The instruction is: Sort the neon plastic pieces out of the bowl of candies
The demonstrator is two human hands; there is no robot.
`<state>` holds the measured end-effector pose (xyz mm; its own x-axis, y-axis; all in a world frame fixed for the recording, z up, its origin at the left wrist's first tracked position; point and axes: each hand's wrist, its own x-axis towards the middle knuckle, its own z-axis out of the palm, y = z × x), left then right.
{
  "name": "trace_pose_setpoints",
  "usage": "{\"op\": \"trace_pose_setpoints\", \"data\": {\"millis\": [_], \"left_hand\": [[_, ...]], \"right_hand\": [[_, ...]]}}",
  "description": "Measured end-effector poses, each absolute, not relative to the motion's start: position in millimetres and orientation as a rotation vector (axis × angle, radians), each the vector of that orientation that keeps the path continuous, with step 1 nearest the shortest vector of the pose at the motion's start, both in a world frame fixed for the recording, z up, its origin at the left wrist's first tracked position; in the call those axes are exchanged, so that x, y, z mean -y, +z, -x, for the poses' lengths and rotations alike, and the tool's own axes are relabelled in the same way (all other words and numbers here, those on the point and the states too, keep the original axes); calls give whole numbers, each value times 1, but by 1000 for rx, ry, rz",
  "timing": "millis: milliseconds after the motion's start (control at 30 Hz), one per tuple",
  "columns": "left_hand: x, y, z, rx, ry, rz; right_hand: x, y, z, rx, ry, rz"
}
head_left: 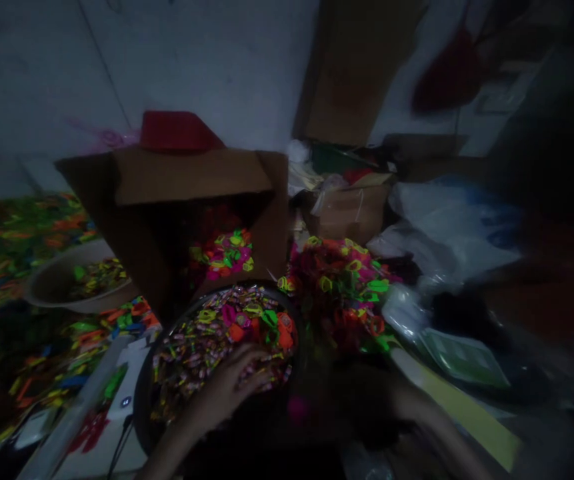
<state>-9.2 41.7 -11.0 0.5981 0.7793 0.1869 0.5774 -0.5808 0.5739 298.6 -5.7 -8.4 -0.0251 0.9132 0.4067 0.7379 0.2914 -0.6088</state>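
Observation:
My left hand (239,377) reaches over a round dark basin (143,407), its fingers apart and lightly curled down among small wrapped candies (191,360). Beside its fingertips, bright plastic pieces (267,323) in orange, green, pink and yellow lie on top of the candies; they look like toy watches. On the right, my right hand (391,393) is low, in deep shadow, and its fingers do not show. Just beyond it rises a heap of similar coloured plastic pieces (351,287). A blurred pink piece (297,408) shows between my hands.
Behind the basin, an open cardboard box (191,177) lies on its side with more pieces inside, a red container (179,131) on top. At left are a pale bowl (41,287) and many loose pieces (31,233). Plastic bags (437,227) and a green packet (464,358) lie right.

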Motion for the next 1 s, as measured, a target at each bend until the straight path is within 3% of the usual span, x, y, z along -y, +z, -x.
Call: {"op": "trace_pose_setpoints", "data": {"millis": [133,267,533,733,1000], "left_hand": [[-84,-36,12,-1649,559,-2301],[-100,-53,-3,-1795,455,-2295],[-90,-56,9,-1700,319,-2279],[-75,-63,27,-1452,468,-2205],[-43,-43,14,-1219,720,-2045]], "right_hand": [[-15,7,-322,1542,187,1553],[-25,7,-318,1340,195,1565],[-20,-34,-272,1514,528,1478],[-17,-72,-223,1578,745,1353],[4,-50,-175,1533,1154,1294]]}}
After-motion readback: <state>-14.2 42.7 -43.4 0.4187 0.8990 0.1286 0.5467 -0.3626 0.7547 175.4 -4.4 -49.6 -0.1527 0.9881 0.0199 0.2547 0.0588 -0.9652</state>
